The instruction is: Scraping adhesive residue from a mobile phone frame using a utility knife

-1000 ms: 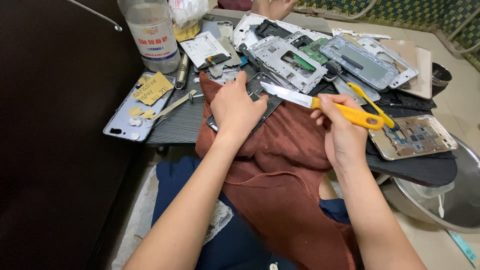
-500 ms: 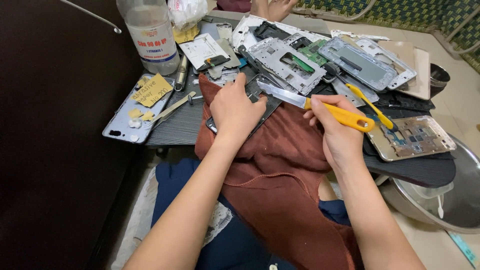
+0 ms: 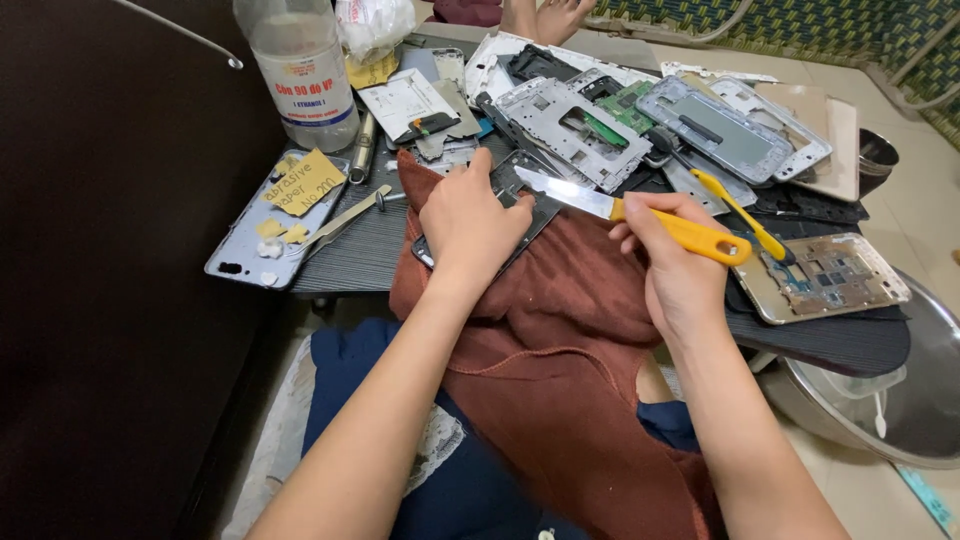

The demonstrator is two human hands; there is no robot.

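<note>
In middle of frame: left hand (image 3: 470,222) flat on dark phone frame (image 3: 515,200), fingers spread, pressing it onto brown cloth (image 3: 560,340). Right hand (image 3: 675,265) just right of it, fingers wrapped tight round yellow knife (image 3: 640,212). Blade points left, tip touching frame's top edge, just beside left hand's fingertips. Knife lies almost flat, left to right. Lower right: metal bowl (image 3: 920,400), white spoon-like bit inside. Upper left: clear bottle (image 3: 300,70) on table (image 3: 350,262).

Soft, even daylight falls from the upper right. The left side is dark and featureless. Glare glints off the knife blade (image 3: 565,192) and steel bowl (image 3: 915,395). Focus is sharp, edges slightly stretched.
</note>
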